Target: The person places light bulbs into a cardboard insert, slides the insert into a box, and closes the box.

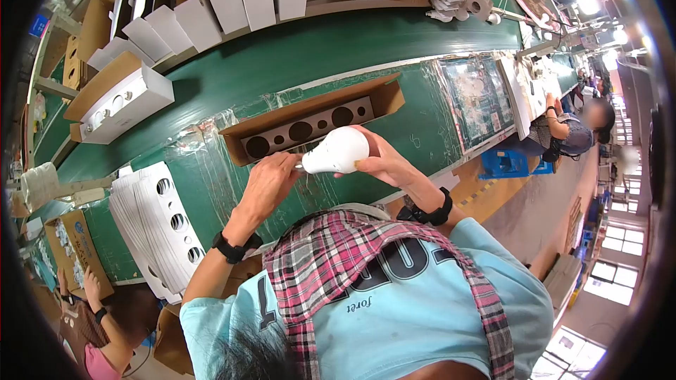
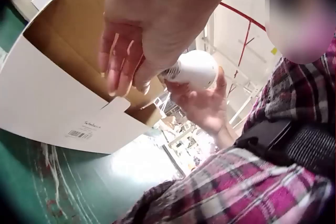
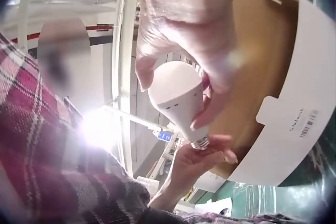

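A white light bulb (image 1: 338, 151) is held between both hands above the workbench, its metal screw base towards the left hand. The right hand (image 1: 389, 165) grips the rounded globe, with thumb and fingers on opposite sides in the right wrist view. At the other end, the left hand (image 1: 271, 181) pinches the screw base (image 3: 200, 143) with its fingertips. Just beyond the hands lies an open carton (image 1: 389, 98), brown inside and white outside. A grey insert (image 1: 285, 127) with large and small round holes sits in it.
Stacked white sheets with round holes (image 1: 144, 222) lie to the left. Behind them stands a white box (image 1: 144, 102) with bulbs in its holes. Several open white boxes (image 1: 229, 3) line the far shelf. Other people work at both ends of the green bench (image 1: 415, 84).
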Demonstrator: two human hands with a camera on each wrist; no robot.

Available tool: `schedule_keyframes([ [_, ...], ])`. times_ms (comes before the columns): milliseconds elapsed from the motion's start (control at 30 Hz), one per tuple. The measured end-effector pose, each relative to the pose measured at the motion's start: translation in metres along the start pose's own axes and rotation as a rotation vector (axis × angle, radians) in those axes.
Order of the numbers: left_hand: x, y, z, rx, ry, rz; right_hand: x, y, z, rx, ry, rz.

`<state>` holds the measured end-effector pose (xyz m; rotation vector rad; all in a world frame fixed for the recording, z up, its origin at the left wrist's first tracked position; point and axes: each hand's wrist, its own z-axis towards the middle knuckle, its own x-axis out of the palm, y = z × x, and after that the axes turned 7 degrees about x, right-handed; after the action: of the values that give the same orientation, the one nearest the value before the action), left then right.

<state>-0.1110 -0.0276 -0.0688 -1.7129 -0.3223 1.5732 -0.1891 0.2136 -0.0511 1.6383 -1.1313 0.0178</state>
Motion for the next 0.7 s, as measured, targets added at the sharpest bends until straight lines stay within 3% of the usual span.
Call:
schedule_keyframes([
  [67,0.004,0.007,-0.001,-0.068,0.084,0.045,0.003,0.006,0.0,0.038,0.074,0.099],
  [167,-0.003,0.009,-0.002,-0.035,-0.009,-0.276,0.006,0.008,0.001,0.034,0.108,0.041],
  [267,-0.009,0.017,-0.001,0.126,-0.242,-0.014,-0.002,0.005,0.009,0.043,0.054,-0.099],
  [367,0.002,0.039,-0.016,-0.047,-0.153,0.199,-0.005,0.012,0.017,0.068,-0.062,-0.224],
  [400,0.012,0.049,-0.023,-0.143,0.015,0.231,-0.004,0.017,0.021,0.089,-0.114,-0.289],
  [700,0.046,0.047,-0.008,-0.07,0.041,0.318,-0.008,0.024,0.083,0.143,-0.265,-0.949],
])
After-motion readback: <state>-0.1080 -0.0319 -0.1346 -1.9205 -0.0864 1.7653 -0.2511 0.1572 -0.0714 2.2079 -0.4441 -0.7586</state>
